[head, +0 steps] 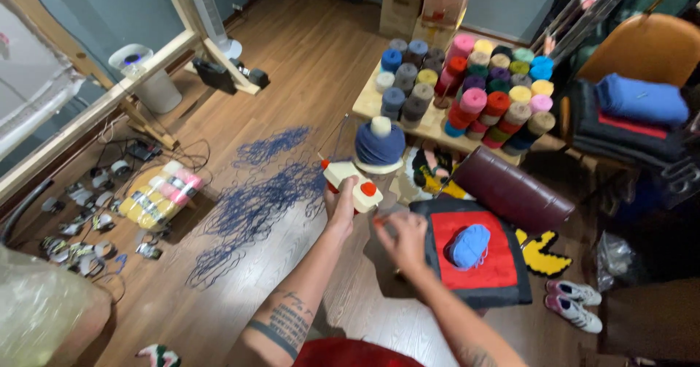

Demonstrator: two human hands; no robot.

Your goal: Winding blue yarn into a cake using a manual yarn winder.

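- While the left hand [341,205] wraps round the base of a cream yarn winder [350,181], the winder sits right above and against that hand, w/ its red knob [369,189] just beside the thumb.
- On top of the winder: a navy yarn cake [379,146] on a pale spindle, higher than both hands, nearer the left one.
- Right hand [403,237] is just to the right and a bit below the winder, fingers curled in, pinched at something small by the crank side; motion blur there, can't tell exactly what it grips or whether it touches the winder.
- Loose navy yarn [251,206] sprawls over the wood floor [306,60] left of the left hand, near but apart from it; a thin strand runs up toward the winder, hard to trace.
- Right of the right hand: a red and black rug piece [503,273] w/ a light blue yarn ball [469,246] resting on it, close to the knuckles.
- Behind the winder: a low table [364,103] packed w/ many coloured yarn cones [481,90], well apart from the hands.
- Hidden/cut off: the winder's underside and clamp are behind the left hand; both forearms run out of the bottom edge; a clear plastic bag [40,308] at lower left is cropped.
- Small items on the floor at far left are too small to identify.
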